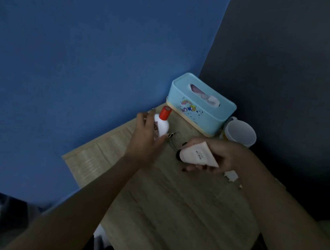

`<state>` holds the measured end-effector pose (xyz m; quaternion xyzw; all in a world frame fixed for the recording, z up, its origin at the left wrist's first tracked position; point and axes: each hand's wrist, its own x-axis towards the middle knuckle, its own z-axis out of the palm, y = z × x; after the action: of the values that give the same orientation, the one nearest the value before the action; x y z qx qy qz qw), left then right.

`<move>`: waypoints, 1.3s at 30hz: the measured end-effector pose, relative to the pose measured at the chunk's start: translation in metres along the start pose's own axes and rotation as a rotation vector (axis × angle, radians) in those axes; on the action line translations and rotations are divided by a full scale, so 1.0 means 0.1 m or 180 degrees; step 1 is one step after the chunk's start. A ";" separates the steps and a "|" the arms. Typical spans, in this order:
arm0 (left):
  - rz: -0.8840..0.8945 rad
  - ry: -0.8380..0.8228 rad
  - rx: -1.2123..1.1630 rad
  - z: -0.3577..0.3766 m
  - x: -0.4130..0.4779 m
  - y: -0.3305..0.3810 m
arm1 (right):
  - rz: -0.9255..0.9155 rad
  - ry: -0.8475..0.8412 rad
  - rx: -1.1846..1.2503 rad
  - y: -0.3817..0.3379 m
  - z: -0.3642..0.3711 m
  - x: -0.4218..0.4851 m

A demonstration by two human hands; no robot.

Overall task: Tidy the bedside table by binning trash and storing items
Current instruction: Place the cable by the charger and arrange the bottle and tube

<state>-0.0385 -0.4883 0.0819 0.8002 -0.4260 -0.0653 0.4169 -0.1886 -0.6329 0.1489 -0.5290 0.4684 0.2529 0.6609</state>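
Observation:
My left hand [145, 141] grips a small white bottle with a red cap [162, 122], held upright just above the far left part of the wooden bedside table [178, 209]. My right hand [219, 155] is closed around a pale pink tube with a black cap [196, 155], the cap end pointing left. Both hands hover over the table's far half. A torn white scrap of paper [231, 175] lies on the table just below my right hand, with a tinier bit [240, 186] beside it.
A light blue tissue box [201, 107] with a cartoon print stands in the far corner. A white mug [239, 132] stands to its right. Blue wall runs along the left, dark wall behind. A small thin dark object [172, 135] lies between my hands.

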 end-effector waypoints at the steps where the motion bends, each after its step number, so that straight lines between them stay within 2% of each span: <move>1: -0.0024 0.0038 -0.0027 0.00 -0.02 0.00 | 0.0089 -0.0133 0.0156 0.00 -0.06 0.04; 4: -0.0058 0.0091 -0.0020 0.01 -0.04 0.01 | 0.0299 -0.0654 0.0672 -0.03 -0.15 0.13; 8: 0.0000 0.0119 0.0012 0.01 -0.05 0.00 | 0.0072 -0.0750 0.0750 -0.09 -0.14 0.05; 19: -0.0124 0.0176 -0.0028 0.00 -0.07 0.01 | -0.0094 -0.0199 0.0502 -0.17 0.01 0.07; 21: -0.0159 0.0180 -0.0077 0.00 -0.08 0.02 | -0.0247 0.0130 0.0454 -0.11 0.05 0.00; 24: -0.0222 0.0122 -0.0138 -0.01 -0.12 0.01 | -0.0484 0.1317 0.0500 0.22 0.19 -0.05; 26: -0.0193 0.0092 -0.0111 -0.02 -0.16 -0.02 | -0.0992 0.2033 0.0048 0.52 0.37 0.03; 27: -0.0194 0.0089 -0.0133 -0.02 -0.18 -0.05 | -0.1362 0.2213 -0.0245 0.65 0.47 0.08; 30: -0.0301 0.0121 -0.0383 -0.04 -0.26 -0.10 | -0.2132 0.2449 -0.0566 0.83 0.69 0.31; 33: -0.0417 0.0192 -0.0527 -0.04 -0.32 -0.13 | -0.2581 0.2814 -0.0338 0.77 0.79 0.46; 39: -0.0318 0.0250 -0.0647 0.10 -0.14 -0.27 | -0.2613 0.3194 -0.0096 0.46 0.74 0.68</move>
<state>-0.0349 -0.4767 0.0529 0.7760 -0.3602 -0.0974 0.5086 -0.1709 -0.5602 0.0674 -0.7282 0.4764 -0.2916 0.3971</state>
